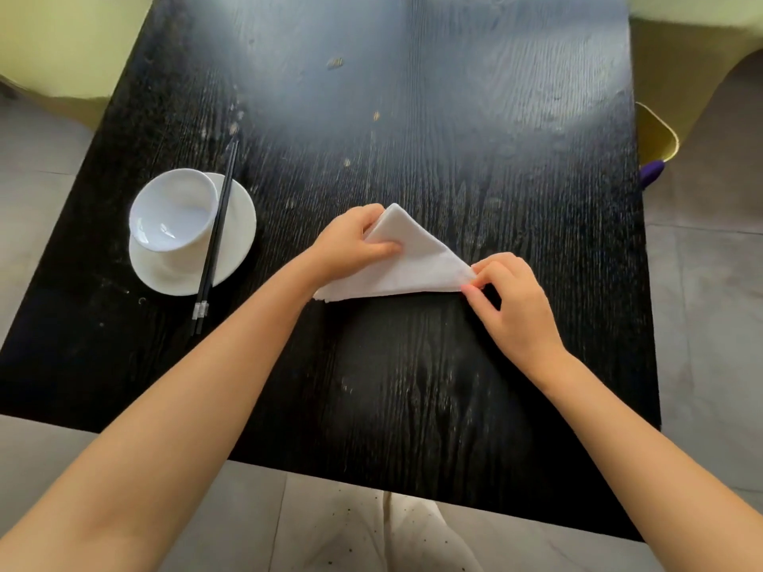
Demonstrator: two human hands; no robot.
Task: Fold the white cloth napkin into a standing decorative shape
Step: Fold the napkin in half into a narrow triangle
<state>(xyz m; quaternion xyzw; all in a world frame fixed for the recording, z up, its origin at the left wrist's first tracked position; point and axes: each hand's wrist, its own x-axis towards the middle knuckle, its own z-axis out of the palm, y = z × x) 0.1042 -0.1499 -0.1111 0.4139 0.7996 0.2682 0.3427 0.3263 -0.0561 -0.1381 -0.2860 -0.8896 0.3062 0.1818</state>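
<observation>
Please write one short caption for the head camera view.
Left hand and right hand pinch a triangular white napkin on a black table.

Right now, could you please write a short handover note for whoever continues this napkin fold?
Left hand: gripping the upper left side of the napkin.
Right hand: pinching the napkin's right corner.
Napkin: folded into a flat triangle on the black table, apex pointing away.
Bowl on plate with chopsticks sit to the left, apart.
Done: triangle fold. Left: further folds, then standing it up.
</observation>
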